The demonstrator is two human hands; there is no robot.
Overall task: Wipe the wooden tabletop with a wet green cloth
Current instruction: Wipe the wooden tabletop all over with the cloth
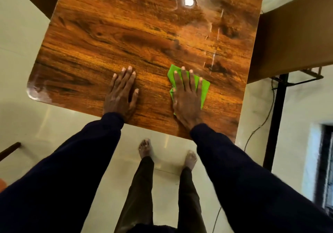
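Warm, dimmish indoor light. Overhead lamp glares as white spot (188, 0) on far part of glossy desk (115, 40); wet streaks (214, 59) shine beside it. My dark sleeves (72, 169) lose all detail. Wide-angle bending at edges; right edge blurred.

No readable text, label, brand, number or sign shows on anything in this view

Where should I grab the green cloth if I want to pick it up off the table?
Pinch the green cloth at the corner poking out beside the little finger of the right hand, coming from above on the right. It lies flat on the tabletop with that hand pressing its middle, so probably only the free edges lift.
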